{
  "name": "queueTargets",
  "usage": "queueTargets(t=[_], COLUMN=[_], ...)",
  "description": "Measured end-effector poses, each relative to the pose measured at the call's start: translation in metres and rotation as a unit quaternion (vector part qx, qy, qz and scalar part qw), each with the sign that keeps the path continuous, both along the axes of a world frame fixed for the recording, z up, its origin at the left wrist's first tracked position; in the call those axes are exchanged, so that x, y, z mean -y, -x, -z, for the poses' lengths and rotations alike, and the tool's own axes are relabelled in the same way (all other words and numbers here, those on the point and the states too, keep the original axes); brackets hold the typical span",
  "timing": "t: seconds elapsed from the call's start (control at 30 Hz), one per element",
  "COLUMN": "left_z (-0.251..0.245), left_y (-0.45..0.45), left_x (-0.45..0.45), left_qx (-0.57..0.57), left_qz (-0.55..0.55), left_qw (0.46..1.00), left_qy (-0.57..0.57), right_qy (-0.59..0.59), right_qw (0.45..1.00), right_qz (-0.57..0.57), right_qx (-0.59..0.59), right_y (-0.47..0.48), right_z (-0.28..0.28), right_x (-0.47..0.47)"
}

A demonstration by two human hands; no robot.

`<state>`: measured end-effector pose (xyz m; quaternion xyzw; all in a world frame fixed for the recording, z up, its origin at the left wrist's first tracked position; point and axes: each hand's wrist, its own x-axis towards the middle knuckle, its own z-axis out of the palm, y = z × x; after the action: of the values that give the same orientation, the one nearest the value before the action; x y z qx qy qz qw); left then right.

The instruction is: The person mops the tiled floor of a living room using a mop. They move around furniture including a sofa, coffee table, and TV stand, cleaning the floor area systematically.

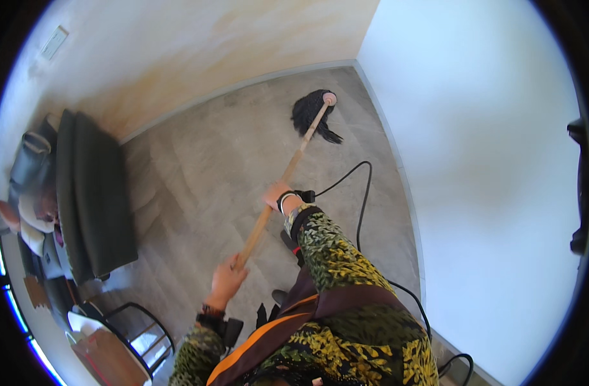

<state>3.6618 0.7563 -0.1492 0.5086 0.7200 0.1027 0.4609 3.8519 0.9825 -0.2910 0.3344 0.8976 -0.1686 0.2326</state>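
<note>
My left hand (pixel 227 280) is closed around the upper end of a wooden mop handle (pixel 257 232). Farther down the same handle, my right hand (pixel 277 194) grips the shaft near its middle. The handle slants away to the upper right and ends in a pink round socket (pixel 329 98). From that socket a black string mop head (pixel 310 112) spreads over the grey floor, close to the corner of two walls. A black device is strapped at each wrist, and a black cable (pixel 370 181) runs from the right one.
A dark grey sofa (pixel 97 193) piled with bags and cushions stands along the left. Nearer on that side is a black-framed chair (pixel 164 333) beside a brown paper bag (pixel 109 357). The cable loops over the floor (pixel 207 159) by the white right wall (pixel 477 169).
</note>
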Motion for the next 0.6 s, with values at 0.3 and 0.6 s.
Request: queueTargets(t=[0.3, 0.6], left_z=[-0.007, -0.04], left_y=[-0.002, 0.028], left_x=[-0.102, 0.022], left_qx=[-0.119, -0.095], left_qz=[0.147, 0.132], left_qw=[0.977, 0.986], left_qy=[-0.094, -0.045], right_qy=[-0.142, -0.034], right_qw=[0.979, 0.979], right_qz=[0.096, 0.085], right_qx=[-0.114, -0.183], right_y=[0.029, 0.028], right_z=[-0.065, -0.044], right_x=[-0.002, 0.071])
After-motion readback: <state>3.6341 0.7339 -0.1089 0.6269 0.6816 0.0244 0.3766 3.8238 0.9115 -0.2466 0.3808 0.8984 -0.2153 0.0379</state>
